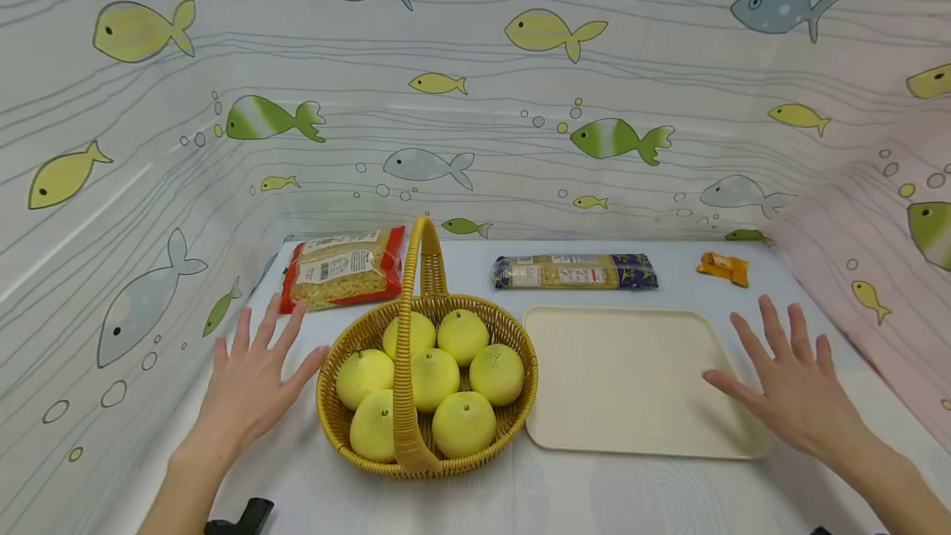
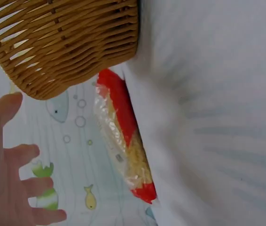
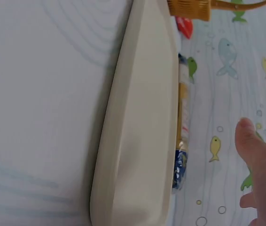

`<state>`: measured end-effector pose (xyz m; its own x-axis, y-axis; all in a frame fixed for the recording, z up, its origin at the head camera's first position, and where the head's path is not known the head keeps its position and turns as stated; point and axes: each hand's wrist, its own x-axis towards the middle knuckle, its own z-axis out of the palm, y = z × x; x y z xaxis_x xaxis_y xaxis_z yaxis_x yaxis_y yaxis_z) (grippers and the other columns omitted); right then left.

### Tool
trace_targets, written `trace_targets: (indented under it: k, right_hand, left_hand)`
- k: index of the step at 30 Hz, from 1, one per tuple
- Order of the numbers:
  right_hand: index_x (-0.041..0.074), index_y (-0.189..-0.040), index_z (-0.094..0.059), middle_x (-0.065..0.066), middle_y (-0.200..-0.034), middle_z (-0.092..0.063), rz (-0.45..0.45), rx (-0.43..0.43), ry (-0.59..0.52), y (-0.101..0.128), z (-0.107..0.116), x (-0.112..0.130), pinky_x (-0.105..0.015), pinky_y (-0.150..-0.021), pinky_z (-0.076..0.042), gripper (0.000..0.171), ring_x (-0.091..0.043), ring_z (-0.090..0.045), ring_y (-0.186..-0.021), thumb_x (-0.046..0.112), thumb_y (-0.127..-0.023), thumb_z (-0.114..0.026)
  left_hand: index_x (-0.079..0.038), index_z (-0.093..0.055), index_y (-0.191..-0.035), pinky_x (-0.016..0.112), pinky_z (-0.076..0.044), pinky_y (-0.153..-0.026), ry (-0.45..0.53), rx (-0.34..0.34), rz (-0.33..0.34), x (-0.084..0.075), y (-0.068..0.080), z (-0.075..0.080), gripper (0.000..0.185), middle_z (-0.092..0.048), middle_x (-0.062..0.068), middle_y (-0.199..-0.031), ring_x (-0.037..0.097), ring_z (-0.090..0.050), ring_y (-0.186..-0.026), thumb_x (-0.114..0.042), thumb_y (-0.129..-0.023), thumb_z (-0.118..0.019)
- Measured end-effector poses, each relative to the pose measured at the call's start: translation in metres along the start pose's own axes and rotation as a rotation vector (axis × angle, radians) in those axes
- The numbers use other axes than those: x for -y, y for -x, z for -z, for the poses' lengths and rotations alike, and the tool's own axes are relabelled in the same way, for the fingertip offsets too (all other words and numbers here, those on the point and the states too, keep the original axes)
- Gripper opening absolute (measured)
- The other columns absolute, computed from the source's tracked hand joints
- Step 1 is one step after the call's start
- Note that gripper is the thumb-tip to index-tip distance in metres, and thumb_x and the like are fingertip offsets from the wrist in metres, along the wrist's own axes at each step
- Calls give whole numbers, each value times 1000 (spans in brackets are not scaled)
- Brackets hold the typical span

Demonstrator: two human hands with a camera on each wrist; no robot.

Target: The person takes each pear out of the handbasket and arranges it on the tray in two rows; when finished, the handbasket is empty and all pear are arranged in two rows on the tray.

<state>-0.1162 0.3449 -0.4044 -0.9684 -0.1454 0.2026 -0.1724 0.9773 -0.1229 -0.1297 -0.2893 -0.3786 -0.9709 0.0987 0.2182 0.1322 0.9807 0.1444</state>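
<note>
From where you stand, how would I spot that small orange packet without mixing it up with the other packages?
Start at the cream tray right of the wicker basket. Look past the tray's far right corner, toward the fish-print wall: the small orange packet lies there alone. It is much shorter than the long blue noodle pack to its left, and the only orange thing.

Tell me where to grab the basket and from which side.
Take the basket by the top of its handle, coming from above. The handle arches upright over the fruit, front to back, and the left hand is beside it, probably the nearest grip.
</note>
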Motion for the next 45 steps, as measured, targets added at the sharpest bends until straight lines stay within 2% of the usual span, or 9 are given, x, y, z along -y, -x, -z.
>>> trace_targets:
  k: [9,13,16,21,26,30,34,41,45]
  right_hand:
    - [5,-160,-19,-19,-167,10,54,-8,-152,-2,-2,19,-57,-116,16,90,-37,21,-151,50,-95,-61]
    - [7,-159,-23,-17,-168,3,79,-8,-254,-4,1,33,-54,-119,12,84,-33,15,-153,44,-96,-63]
    - [10,-160,-24,-11,-169,0,80,14,-325,-6,5,46,-66,-117,0,82,-32,10,-155,43,-96,-64]
    - [17,-160,-24,-3,-170,-3,58,76,-409,-13,11,68,-78,-100,-23,80,-38,-4,-154,45,-96,-63]
    - [22,-159,-27,-1,-168,-15,95,73,-468,-22,5,88,-73,-101,-30,74,-41,-23,-149,44,-97,-62]
    - [22,-158,-31,-3,-165,-25,145,61,-517,-29,-4,104,-65,-105,-34,72,-41,-33,-145,42,-97,-63]
    - [23,-157,-34,-5,-162,-33,190,41,-563,-37,-8,121,-62,-107,-36,70,-37,-37,-145,41,-96,-65]
    - [26,-152,-42,-1,-156,-44,257,50,-697,-52,-11,152,-55,-109,-39,67,-27,-42,-143,40,-93,-70]
    - [25,-148,-48,1,-151,-50,318,59,-739,-61,-12,167,-51,-108,-42,65,-25,-47,-139,37,-91,-73]
  left_hand:
    - [-17,-10,-163,74,-26,-105,306,126,39,-8,-15,-4,83,-22,21,-164,50,-27,-144,-56,-100,-49]
    - [-12,-18,-161,66,-36,-105,455,149,8,-11,-22,-7,79,-28,22,-161,48,-39,-139,-47,-101,-53]
    - [-7,-27,-158,60,-44,-101,556,140,-49,-11,-26,-12,71,-35,21,-158,46,-48,-133,-36,-101,-58]
    - [-6,-39,-153,51,-51,-96,687,158,-131,-7,-31,-18,60,-48,20,-150,42,-53,-129,-15,-99,-61]
    - [-5,-48,-147,43,-56,-90,758,177,-173,-5,-35,-19,57,-55,22,-143,45,-55,-125,2,-92,-61]
    - [-4,-54,-143,38,-57,-88,791,199,-176,-4,-37,-21,55,-57,22,-141,46,-54,-126,3,-89,-61]
    - [-5,-53,-144,32,-54,-90,820,258,-149,0,-40,-23,56,-56,21,-142,46,-53,-128,2,-90,-61]
    - [-9,-45,-151,53,-47,-98,866,402,-87,6,-48,-19,63,-48,18,-151,48,-47,-134,-6,-91,-63]
    - [-8,-45,-151,55,-48,-98,844,441,-67,6,-53,-15,65,-48,18,-151,46,-47,-134,-9,-90,-67]
